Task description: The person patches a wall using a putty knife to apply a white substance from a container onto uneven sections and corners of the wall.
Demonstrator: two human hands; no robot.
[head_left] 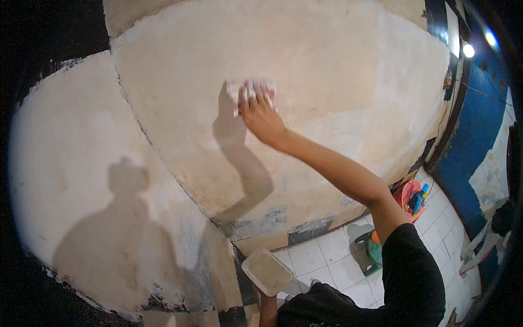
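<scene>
Head view: right hand (262,119) reaches up to the wall (332,76); its shadow falls just left of the fingers (250,91).
Right fingers: white-smeared, spread and bent over the pad, gripping it.
Pad (233,88): pink and white, under the fingertips and against the wall, its edges showing on both sides of them.
Left hand: hidden behind the tray; cannot tell how its fingers stand.
Tray (278,263): pale, rectangular, well below the right fingers, above the left forearm (268,308).
Floor (310,256): white tiles, far below the right fingers; green object (373,255) and pink basin (407,192) lie down to their right.
</scene>
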